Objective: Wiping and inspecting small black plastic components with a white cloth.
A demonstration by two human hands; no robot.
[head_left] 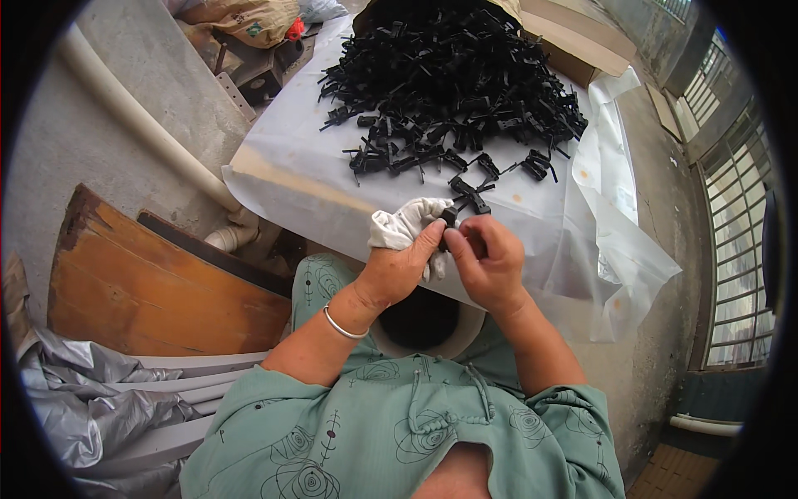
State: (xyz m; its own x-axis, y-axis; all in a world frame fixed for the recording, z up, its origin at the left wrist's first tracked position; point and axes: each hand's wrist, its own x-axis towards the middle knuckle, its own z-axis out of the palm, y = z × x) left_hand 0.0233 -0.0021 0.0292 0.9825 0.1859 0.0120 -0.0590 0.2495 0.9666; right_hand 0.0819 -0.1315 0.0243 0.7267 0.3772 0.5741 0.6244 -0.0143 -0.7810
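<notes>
Close together at the table's near edge, both my hands are at a small black plastic part (449, 217). My left hand (394, 269) is closed, its thumb pressing on the part, with a white cloth or glove (401, 224) around its fingers. The bent fingers and thumb of my right hand (496, 261) pinch the part from the other side. Its lower portion is hidden by my fingers. Just beyond lies a loose black clip-like piece (470, 196), in front of a large heap of similar black pieces (453, 91).
Translucent plastic sheeting (307, 179) covers the table and hangs over its right side. An open cardboard box (573, 37) stands behind the heap. A brown wooden panel (158, 283) and a pale pipe (141, 116) are at the left. A barred window (736, 258) is at the right.
</notes>
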